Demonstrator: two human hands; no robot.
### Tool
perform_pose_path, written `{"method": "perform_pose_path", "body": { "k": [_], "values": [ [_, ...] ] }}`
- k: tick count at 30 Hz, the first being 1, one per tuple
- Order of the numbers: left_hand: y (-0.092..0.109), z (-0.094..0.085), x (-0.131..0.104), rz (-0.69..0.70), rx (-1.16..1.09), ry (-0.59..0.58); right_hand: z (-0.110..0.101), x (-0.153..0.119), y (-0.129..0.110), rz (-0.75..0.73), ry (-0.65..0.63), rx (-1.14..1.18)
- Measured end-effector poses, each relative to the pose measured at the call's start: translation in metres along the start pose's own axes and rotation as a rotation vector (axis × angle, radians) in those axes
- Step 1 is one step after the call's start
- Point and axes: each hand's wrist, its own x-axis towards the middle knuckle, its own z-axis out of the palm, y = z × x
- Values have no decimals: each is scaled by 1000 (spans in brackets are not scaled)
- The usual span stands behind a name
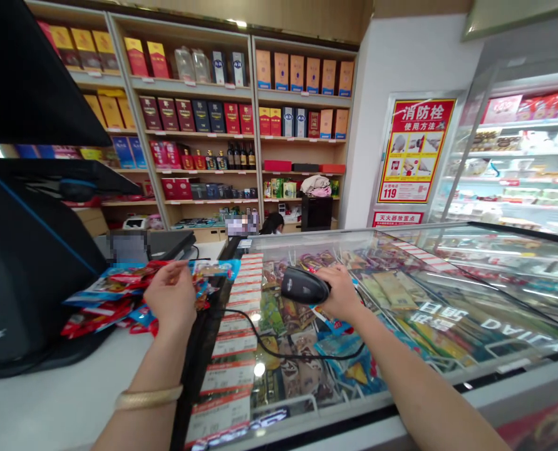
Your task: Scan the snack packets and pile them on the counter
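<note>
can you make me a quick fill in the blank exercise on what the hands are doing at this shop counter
1. The right hand holds a black barcode ____ above the glass lid of the freezer.
2. The left hand holds a snack packet over the ____ counter.
3. A gold ____ sits on the left wrist.
4. A black ____ trails from the device in the right hand across the glass.

Missing words: scanner; white; bracelet; cable
</note>
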Motion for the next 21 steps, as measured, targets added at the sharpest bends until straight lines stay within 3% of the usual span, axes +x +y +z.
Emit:
{"method": "perform_pose_path", "body": {
  "k": [3,5,10,15,21],
  "values": [
    [-6,-15,18,-145,-8,159,1,0,2,20,7,-14],
    [-11,-23,25,-86,139,192,1,0,3,35,7,-12],
    [-20,-35,34,178,407,50,0,0,8,86,12,-28],
    [-19,-36,32,214,395,44,-3,0,11,136,16,-84],
    [-17,-36,16,280,555,-1,-5,-1,15,169,64,-85]
  ]
}}
